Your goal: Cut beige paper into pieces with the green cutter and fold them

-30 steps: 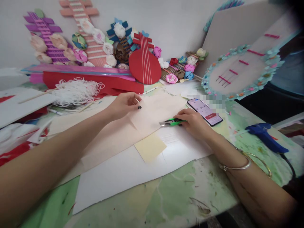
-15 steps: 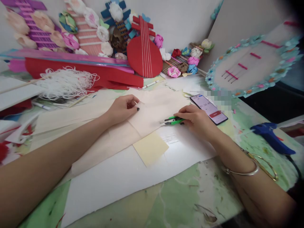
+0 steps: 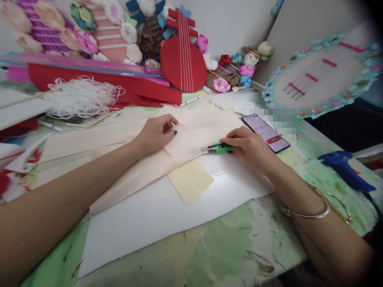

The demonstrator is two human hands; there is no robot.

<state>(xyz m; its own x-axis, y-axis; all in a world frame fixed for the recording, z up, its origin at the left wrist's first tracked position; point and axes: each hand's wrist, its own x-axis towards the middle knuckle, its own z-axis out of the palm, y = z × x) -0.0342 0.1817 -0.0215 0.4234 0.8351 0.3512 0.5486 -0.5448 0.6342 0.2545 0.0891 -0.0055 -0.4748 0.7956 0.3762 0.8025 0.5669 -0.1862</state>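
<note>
At the left of the frame a tangle of white string (image 3: 79,97) lies by red card strips (image 3: 98,85), well apart from the work. Left of centre, the left hand (image 3: 155,133) rests with fingers curled, pressing down on a sheet of cream paper (image 3: 197,129); it pins the sheet rather than gripping anything. The paper lies over a large white board (image 3: 155,215) on the green table (image 3: 221,247), and a pale yellow square (image 3: 190,180) sits just below its lower edge. Right of centre, the right hand (image 3: 249,149) is clenched around a green knife (image 3: 217,148), its blade end pointing left and touching the paper's lower right edge. Just beyond that hand lies a phone (image 3: 265,132), screen lit. At the far right sits a blue glue gun (image 3: 344,169).

The step in hand looks like cutting the cream paper, with the blade at the edge of the sheet. A clean cut would call for firm pressure from the left hand, fingers clear of the blade's line.
</note>
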